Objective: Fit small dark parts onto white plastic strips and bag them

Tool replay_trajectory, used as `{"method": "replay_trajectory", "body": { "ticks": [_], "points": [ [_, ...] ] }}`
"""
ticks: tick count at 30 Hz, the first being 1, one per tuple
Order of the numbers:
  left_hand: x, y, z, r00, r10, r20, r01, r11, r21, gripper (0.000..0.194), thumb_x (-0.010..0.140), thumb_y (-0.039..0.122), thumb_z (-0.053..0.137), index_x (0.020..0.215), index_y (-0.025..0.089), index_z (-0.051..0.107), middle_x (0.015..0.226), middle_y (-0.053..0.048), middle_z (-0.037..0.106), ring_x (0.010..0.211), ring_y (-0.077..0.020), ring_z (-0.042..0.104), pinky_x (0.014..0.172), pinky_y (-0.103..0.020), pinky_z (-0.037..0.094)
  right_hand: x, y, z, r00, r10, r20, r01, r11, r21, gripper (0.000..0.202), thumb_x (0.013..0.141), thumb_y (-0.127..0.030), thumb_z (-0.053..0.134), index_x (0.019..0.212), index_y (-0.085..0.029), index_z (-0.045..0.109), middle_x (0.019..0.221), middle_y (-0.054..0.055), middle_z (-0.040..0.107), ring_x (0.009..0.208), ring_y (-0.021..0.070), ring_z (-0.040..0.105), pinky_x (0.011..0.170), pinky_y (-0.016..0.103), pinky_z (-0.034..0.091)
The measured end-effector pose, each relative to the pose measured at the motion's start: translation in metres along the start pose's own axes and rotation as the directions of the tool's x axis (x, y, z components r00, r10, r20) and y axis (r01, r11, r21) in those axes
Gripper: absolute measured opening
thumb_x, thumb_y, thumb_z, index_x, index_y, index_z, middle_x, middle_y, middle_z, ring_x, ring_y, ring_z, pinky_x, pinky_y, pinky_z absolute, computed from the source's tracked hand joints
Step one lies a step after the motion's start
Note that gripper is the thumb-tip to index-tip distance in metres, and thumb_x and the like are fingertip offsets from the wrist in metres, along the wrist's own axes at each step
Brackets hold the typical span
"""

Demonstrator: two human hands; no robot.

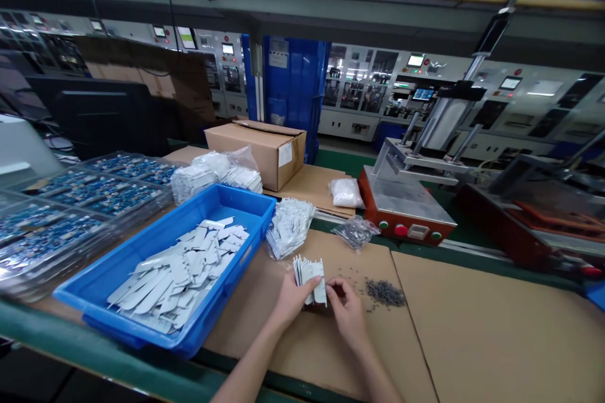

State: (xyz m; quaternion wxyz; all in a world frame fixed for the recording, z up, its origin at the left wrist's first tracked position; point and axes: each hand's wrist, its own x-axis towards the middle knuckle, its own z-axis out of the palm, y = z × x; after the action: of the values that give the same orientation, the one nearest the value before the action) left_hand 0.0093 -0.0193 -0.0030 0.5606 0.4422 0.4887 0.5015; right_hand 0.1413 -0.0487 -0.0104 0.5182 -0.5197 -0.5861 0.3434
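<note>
My left hand (pixel 289 300) is closed round a stack of thin white plastic pieces (pixel 312 277), thumb across the front. At the stack's right edge, my right hand (pixel 347 312) has its thumb and finger pinched together. Whatever is between those fingertips is too small to make out. A pile of tiny dark grey parts (pixel 385 293) lies on the cardboard just right of my right hand, with a few scattered around it. To the left, a blue tray (pixel 253 201) holds many loose white pieces (pixel 182 271) of a similar kind.
Behind my hands lie a bag of white pieces (pixel 289 227) and a clear bag of dark parts (pixel 357 232). A cardboard box (pixel 265 148) stands farther back. At right is a press with a red base (pixel 406 208). Clear trays of blue circuit boards (pixel 94 195) sit far left.
</note>
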Motion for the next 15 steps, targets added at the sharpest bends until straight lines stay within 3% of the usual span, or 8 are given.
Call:
{"method": "replay_trajectory", "body": {
  "ticks": [6, 10, 15],
  "points": [
    [-0.002, 0.005, 0.0, 1.0, -0.009, -0.03, 0.009, 1.0, 0.019, 0.033, 0.057, 0.034, 0.066, 0.076, 0.008, 0.061, 0.068, -0.007, 0.065, 0.064, -0.0191, 0.059, 0.055, -0.024, 0.046, -0.001, 0.003, 0.002, 0.999, 0.035, 0.038, -0.036, 0.999, 0.009, 0.02, 0.079, -0.036, 0.043, 0.078, -0.018, 0.052, 0.07, 0.001, 0.056, 0.063, 0.0146, 0.052, 0.058, 0.022, 0.042],
    [-0.003, 0.003, 0.002, 1.0, 0.011, -0.018, -0.01, 0.997, 0.077, 0.035, 0.055, 0.032, 0.067, 0.08, 0.008, 0.061, 0.074, -0.008, 0.065, 0.07, -0.0202, 0.059, 0.059, -0.025, 0.046, -0.002, 0.001, 0.0, 0.999, -0.039, 0.029, 0.043, 0.987, -0.153, 0.017, 0.08, -0.032, 0.042, 0.078, -0.019, 0.052, 0.073, 0.002, 0.055, 0.068, 0.0159, 0.052, 0.064, 0.025, 0.041],
    [0.002, -0.007, -0.001, 0.995, 0.077, -0.065, -0.062, 0.977, 0.202, 0.032, 0.06, 0.034, 0.062, 0.081, 0.01, 0.06, 0.074, -0.006, 0.065, 0.07, -0.0198, 0.059, 0.06, -0.025, 0.045, -0.001, 0.001, -0.004, 0.983, -0.16, 0.086, 0.181, 0.909, -0.376, 0.013, 0.08, -0.026, 0.042, 0.076, -0.02, 0.053, 0.076, 0.003, 0.056, 0.074, 0.0181, 0.05, 0.07, 0.029, 0.038]
  ]
}}
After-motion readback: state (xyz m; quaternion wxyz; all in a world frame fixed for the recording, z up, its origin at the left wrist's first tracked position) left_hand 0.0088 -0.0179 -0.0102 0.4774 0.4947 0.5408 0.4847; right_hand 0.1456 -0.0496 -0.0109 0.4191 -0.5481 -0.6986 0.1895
